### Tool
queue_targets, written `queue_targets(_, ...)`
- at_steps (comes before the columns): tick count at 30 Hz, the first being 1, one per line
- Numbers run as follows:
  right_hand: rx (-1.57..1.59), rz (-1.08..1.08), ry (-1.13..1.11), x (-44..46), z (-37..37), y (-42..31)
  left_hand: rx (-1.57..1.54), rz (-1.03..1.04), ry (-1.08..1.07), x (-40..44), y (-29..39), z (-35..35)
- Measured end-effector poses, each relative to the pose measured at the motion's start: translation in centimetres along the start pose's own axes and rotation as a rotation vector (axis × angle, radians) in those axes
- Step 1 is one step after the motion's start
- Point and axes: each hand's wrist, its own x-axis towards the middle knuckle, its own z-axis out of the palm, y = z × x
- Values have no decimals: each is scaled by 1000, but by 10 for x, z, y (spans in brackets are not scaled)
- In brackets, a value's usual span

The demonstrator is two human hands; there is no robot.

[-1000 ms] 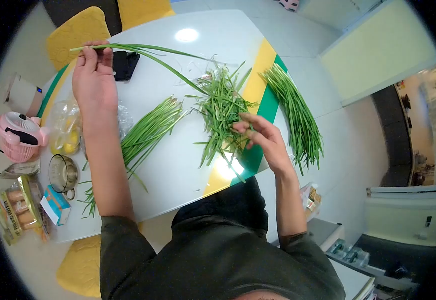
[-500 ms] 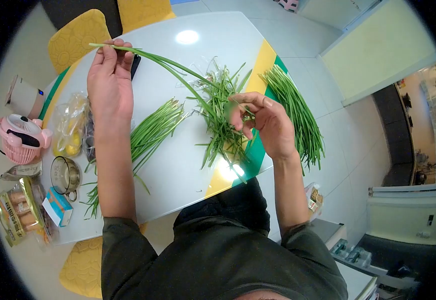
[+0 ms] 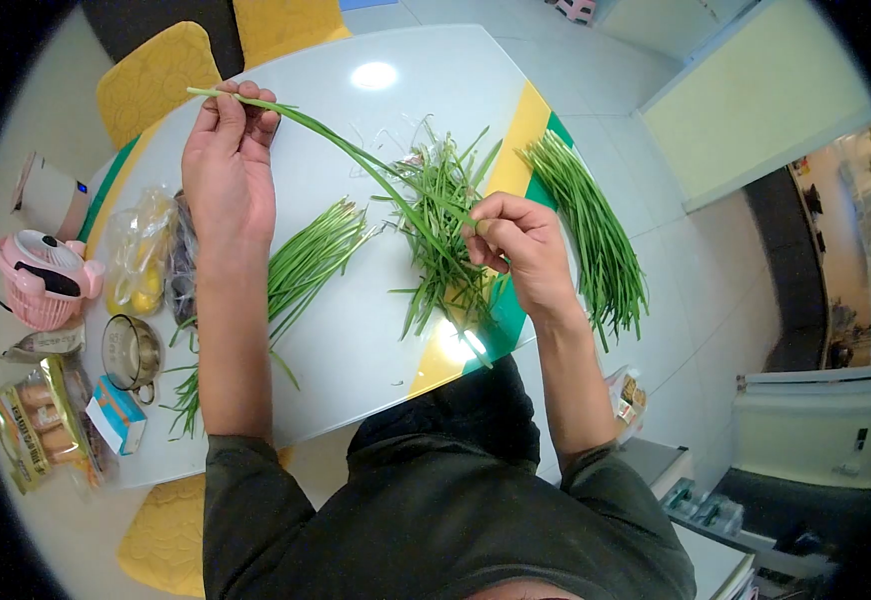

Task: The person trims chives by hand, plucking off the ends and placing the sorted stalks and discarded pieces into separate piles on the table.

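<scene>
Long green stalks (image 3: 341, 146) are pinched near their pale end by my left hand (image 3: 233, 150), raised over the far left of the table. They slope down to the right, where the fingertips of my right hand (image 3: 519, 245) close on their leafy end. Under and beside my right hand lies a loose pile of green scraps (image 3: 441, 250). A bunch of green stalks (image 3: 311, 260) rests right of my left forearm, partly hidden by it. Another neat bunch (image 3: 591, 235) lies along the table's right edge.
On the left of the white table (image 3: 356, 385) stand a glass cup (image 3: 130, 352), a blue and white box (image 3: 116, 413), a bread packet (image 3: 44, 420), a bag with yellow items (image 3: 139, 260) and a pink fan (image 3: 46, 280). Yellow chairs (image 3: 156, 80) are beyond.
My left hand has moved right with the stalks. My right hand has risen slightly from the scraps, and its fingers have closed on the leafy end.
</scene>
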Motion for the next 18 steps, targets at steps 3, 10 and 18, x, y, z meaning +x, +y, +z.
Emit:
queue_targets(3,-49,20,26,-3,2,12,39,43,-19,0,2,-2)
queue_targets(10,-474,-179,136,-14,-20,45,-24,138,32,10,21,-12)
queue_targets(18,-486,-300,230,-27,-61,71,-39,134,-69,9,24,-19)
